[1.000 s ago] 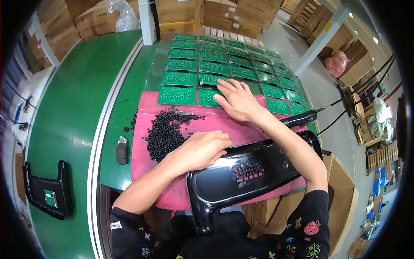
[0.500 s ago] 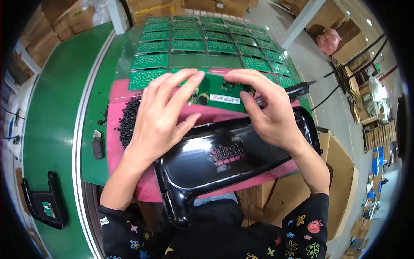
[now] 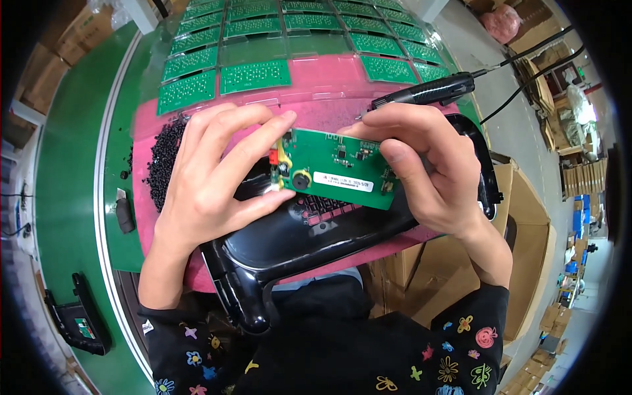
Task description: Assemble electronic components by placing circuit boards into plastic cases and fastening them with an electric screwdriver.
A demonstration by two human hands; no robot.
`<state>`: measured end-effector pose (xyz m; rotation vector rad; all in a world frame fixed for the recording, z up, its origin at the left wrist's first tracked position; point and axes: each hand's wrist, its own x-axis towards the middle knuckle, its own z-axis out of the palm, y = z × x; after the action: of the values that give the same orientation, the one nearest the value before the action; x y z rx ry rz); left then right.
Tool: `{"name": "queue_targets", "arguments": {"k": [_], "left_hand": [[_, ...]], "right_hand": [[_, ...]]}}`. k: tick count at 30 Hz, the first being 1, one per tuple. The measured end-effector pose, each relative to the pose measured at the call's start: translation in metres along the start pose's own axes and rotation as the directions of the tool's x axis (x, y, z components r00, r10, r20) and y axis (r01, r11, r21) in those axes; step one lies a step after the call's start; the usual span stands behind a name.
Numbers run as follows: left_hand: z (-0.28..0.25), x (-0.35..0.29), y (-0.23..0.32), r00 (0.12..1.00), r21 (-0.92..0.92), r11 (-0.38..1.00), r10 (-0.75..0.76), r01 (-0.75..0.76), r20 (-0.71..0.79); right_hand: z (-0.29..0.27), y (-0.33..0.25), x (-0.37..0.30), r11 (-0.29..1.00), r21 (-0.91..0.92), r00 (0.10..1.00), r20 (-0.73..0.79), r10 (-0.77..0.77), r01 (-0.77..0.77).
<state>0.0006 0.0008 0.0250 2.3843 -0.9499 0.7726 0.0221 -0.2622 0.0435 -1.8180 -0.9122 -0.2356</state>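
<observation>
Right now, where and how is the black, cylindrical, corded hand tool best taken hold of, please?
The black, cylindrical hand tool is probably best gripped around its thick middle, from above, with the nearer right hand: the tool lies sideways, narrow end left, black cable leaving right. That hand holds the green rectangular circuit board, so it would need freeing first.

A black top [image 3: 316,352] is worn, its sleeves ended near the elbows; the left hand [image 3: 201,181] and right hand [image 3: 438,174] are bare. The cloth is scattered with bright flowers [image 3: 447,369] (one, pink and rose-like, is set on the right sleeve [image 3: 471,313]), and a white tag [image 3: 147,326] is fixed to the left sleeve [image 3: 170,332].
</observation>
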Motion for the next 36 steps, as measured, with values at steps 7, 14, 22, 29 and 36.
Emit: {"name": "queue_targets", "arguments": {"k": [7, 14, 22, 29, 36], "left_hand": [[-0.008, 0.002, 0.002, 0.999, -0.144, 0.989, 0.041, -0.038, 0.015], [-0.001, -0.008, 0.014, 0.93, -0.368, 0.919, 0.005, 0.141, 0.367], [0.011, -0.013, 0.017, 0.89, -0.311, 0.919, -0.083, 0.242, 0.448], [0.019, -0.014, 0.021, 0.802, -0.084, 0.957, -0.182, 0.276, 0.569], [0.02, -0.015, 0.023, 0.805, -0.053, 0.968, -0.173, 0.245, 0.567]], "right_hand": [[-0.017, -0.007, -0.017, 0.995, -0.067, 0.996, 0.047, 0.081, -0.078], [-0.033, -0.015, -0.042, 0.956, -0.242, 0.888, 0.386, 0.249, -0.163], [-0.031, 0.017, -0.051, 0.947, -0.32, 0.915, 0.374, 0.153, -0.028], [-0.019, 0.055, -0.054, 0.976, -0.207, 0.933, 0.333, 0.136, -0.068], [-0.018, 0.056, -0.054, 0.976, -0.206, 0.927, 0.349, 0.139, -0.069]]}}
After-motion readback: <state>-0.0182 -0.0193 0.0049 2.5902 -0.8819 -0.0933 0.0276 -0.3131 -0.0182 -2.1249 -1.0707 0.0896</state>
